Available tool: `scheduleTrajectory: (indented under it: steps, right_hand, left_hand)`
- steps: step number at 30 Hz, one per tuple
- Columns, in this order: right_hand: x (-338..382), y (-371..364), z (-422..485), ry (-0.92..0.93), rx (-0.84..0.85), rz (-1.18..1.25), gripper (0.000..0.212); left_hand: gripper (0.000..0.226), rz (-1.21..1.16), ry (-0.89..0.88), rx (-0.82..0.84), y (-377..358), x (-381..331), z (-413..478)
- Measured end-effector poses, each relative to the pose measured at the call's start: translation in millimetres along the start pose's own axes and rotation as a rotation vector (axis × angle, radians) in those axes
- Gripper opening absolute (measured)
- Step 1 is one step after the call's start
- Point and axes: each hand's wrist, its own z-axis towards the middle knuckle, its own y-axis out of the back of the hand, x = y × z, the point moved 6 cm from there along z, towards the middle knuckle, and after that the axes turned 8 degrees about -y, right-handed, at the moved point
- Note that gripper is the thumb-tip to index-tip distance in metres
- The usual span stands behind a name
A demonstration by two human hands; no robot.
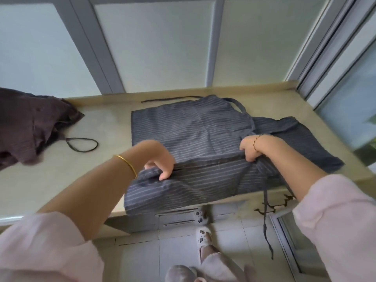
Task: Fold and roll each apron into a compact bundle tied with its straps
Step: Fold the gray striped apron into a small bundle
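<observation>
A purple apron (26, 123) lies bunched left of the striped apron (189, 129). Left hand (160, 159) and right hand (249, 148) fingers clutch its near fold.

A blue-grey striped apron (193, 127) is spread on the counter (61, 180), its near edge lifted and one strap (265, 218) hung over the front. A purple apron (26, 123) is heaped at the left.

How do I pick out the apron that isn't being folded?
Look along the beige counter under the windows to its left end. The crumpled purple-brown apron lies there, a black strap loop beside it. Unlike the grey striped apron, no hand holds it.
</observation>
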Motion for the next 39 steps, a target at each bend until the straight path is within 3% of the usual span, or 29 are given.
scheduleTrajectory:
  steps: [2,4,7,9,11,15,19,21,24,27,28,31,32,35,36,37,39]
  right_hand:
    - [-14.3,46.1,20.6,-0.101,-0.111,0.12,0.019]
    - [-24.5,100.5,44.9,-0.189,-0.334,0.303,0.02]
    - [-17.9,156.3,74.7,-0.164,-0.783,0.445,0.019]
    - [-9.7,163.8,111.7,-0.117,-0.818,0.5,0.033]
    - [-7.8,155.3,143.4,-0.11,-0.768,0.56,0.044]
    - [-14.3,109.1,144.7,-0.138,-0.748,0.749,0.028]
    - [2.3,45.5,149.3,-0.22,-0.322,0.689,0.051]
    - [5.1,28.2,152.4,-0.274,-0.228,0.693,0.053]
    - [-0.6,13.6,161.8,-0.305,-0.09,0.875,0.033]
    - [-9.2,30.3,171.8,-0.094,0.308,1.176,0.003]
    - [-20.3,44.9,175.3,-0.077,0.364,1.223,0.006]
    - [-65.2,93.7,186.6,-0.143,0.275,1.326,0.022]
    - [-73.7,110.7,190.3,-0.092,0.254,1.537,0.027]
    - [-87.8,147.4,195.9,0.394,0.277,2.785,0.03]
    - [-91.7,146.6,195.6,0.516,0.238,3.015,0.036]
    - [-88.7,138.6,196.0,0.509,0.19,3.054,0.043]
    - [-70.4,112.4,191.8,0.252,0.054,2.708,0.037]
  left_hand:
    - [0.032,-0.045,0.047,-0.153,45.4,24.5,1.4]
    - [0.021,-0.042,0.097,-0.457,103.5,50.2,4.9]
    - [0.037,-0.08,0.292,-0.921,156.8,84.0,13.1]
    - [0.058,-0.033,0.38,-1.023,168.3,89.0,33.1]
    - [0.069,-0.035,0.252,-0.995,171.6,77.2,69.0]
    - [0.063,-0.072,-0.04,-0.787,158.6,43.6,132.3]
    - [0.059,-0.065,-0.084,-0.677,157.8,31.2,166.4]
    - [0.059,-0.042,-0.08,-0.653,160.2,29.5,175.7]
    - [0.059,-0.024,-0.093,-0.657,163.1,29.7,181.2]
    - [0.056,-0.038,-0.125,-0.675,165.3,30.8,176.4]
    - [0.052,-0.032,-0.132,-0.696,166.1,30.1,172.3]
    - [0.035,-0.079,-0.238,-0.668,163.1,16.9,158.5]
    - [0.032,-0.097,-0.306,-0.604,158.0,7.8,154.9]
    - [0.034,-0.042,-0.454,-0.426,132.4,-19.7,144.1]
    - [0.038,-0.024,-0.466,-0.401,124.3,-25.0,141.9]
    - [0.043,0.003,-0.466,-0.393,116.5,-29.3,139.7]
    - [0.058,0.144,-0.461,-0.403,105.9,-35.6,137.7]
